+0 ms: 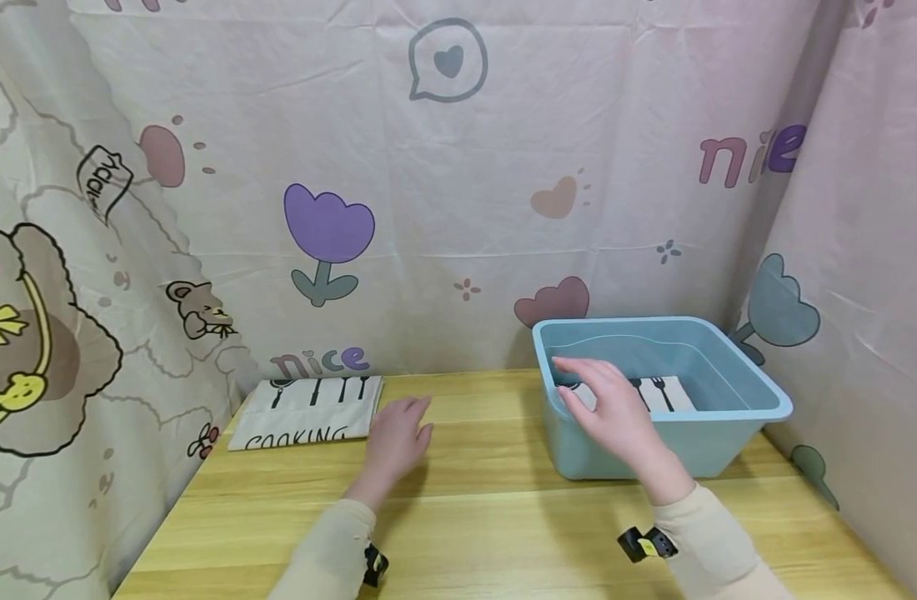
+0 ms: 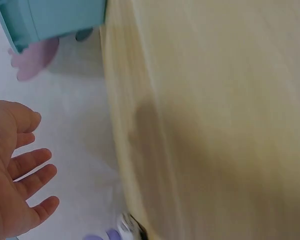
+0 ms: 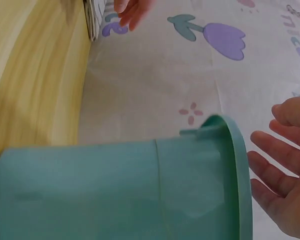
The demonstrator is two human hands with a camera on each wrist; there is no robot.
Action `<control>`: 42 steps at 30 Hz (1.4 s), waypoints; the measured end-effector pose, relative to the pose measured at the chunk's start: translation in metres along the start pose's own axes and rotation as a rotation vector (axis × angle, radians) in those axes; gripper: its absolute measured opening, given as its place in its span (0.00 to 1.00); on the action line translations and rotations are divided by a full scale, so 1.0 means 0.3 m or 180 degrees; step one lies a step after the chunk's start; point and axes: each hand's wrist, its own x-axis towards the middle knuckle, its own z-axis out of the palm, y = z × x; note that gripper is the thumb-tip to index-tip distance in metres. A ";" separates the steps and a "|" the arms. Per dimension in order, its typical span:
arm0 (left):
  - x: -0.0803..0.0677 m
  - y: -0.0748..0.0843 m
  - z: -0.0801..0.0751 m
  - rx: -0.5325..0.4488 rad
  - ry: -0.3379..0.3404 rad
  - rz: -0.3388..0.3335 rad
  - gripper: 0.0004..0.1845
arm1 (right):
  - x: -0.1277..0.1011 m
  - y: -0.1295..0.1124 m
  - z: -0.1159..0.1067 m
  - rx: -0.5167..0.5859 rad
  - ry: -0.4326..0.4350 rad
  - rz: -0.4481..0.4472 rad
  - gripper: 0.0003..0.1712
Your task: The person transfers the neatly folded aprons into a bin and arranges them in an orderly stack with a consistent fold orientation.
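A folded white cloth (image 1: 303, 414) with black utensil prints and the word COOKING lies at the left of the table. Beside its right edge is my left hand (image 1: 397, 437), fingers relaxed and holding nothing; whether it touches the cloth I cannot tell. On the right stands a light blue plastic bin (image 1: 657, 446). Inside it lies another white cloth (image 1: 676, 394) with black utensil prints, partly hidden by my right hand (image 1: 616, 412). That hand hovers over the bin's near left rim, its fingers loosely spread with nothing in them, as the right wrist view also shows (image 3: 287, 170).
The wooden table (image 1: 481, 500) ends at a printed curtain (image 1: 458, 233) at the back, with more curtain on the left and right sides. The bin's raised rim stands well above the tabletop. Small black devices (image 1: 648, 544) are strapped to both wrists.
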 end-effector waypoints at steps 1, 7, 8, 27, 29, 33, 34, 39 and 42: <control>-0.005 -0.015 -0.002 0.0004 -0.0004 -0.0034 0.24 | -0.001 -0.003 0.007 -0.0004 0.0004 -0.0019 0.22; -0.032 -0.116 -0.006 0.0066 -0.0054 -0.0246 0.25 | -0.003 -0.025 0.045 0.0028 -0.0020 -0.0110 0.22; -0.036 -0.133 -0.007 0.0073 -0.0068 -0.0291 0.26 | -0.002 -0.030 0.051 0.0041 -0.0031 -0.0125 0.22; -0.103 -0.376 -0.008 0.0028 -0.0108 -0.0785 0.24 | 0.053 -0.126 0.170 0.0272 -0.0240 -0.0105 0.24; -0.110 -0.391 -0.010 0.0054 -0.0153 -0.0827 0.23 | 0.055 -0.134 0.184 0.0310 -0.0216 -0.0121 0.24; -0.117 -0.413 -0.012 0.0106 -0.0303 -0.0925 0.21 | 0.053 -0.152 0.214 0.0310 -0.0150 -0.0228 0.25; -0.117 -0.416 -0.014 0.0111 -0.0343 -0.0952 0.21 | 0.051 -0.156 0.222 0.0298 -0.0142 -0.0264 0.25; -0.114 -0.419 -0.017 0.0208 -0.0516 -0.1014 0.18 | 0.039 -0.173 0.265 0.0250 -0.0208 -0.0383 0.24; -0.110 -0.416 -0.018 0.0244 -0.0597 -0.1047 0.17 | 0.031 -0.179 0.293 0.0286 -0.0293 -0.0381 0.24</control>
